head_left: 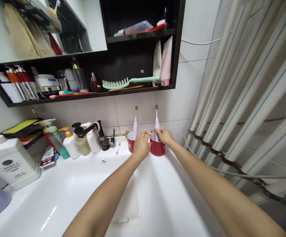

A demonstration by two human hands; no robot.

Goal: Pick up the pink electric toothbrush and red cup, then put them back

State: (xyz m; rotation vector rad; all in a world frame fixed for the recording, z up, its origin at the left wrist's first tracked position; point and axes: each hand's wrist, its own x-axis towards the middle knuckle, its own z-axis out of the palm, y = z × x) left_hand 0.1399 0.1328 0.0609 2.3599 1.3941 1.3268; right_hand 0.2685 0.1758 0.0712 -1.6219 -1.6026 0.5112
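Two red cups stand at the back right corner of the white sink (pixel 88 184), each with an electric toothbrush upright in it. My left hand (pixel 141 144) is closed around the left red cup (pixel 130 141), beside its toothbrush (pixel 135 126). My right hand (pixel 164 135) grips the rim of the right red cup (pixel 157 148), fingers by the base of its toothbrush (pixel 156 121). Both arms reach forward across the basin.
A black faucet (pixel 95 130) and several pump bottles (pixel 70 143) line the sink's back left. A white container (pixel 11 163) sits at the left. A dark shelf (pixel 88 93) above holds a green comb, tubes and jars. A striped curtain (pixel 246 98) hangs at the right.
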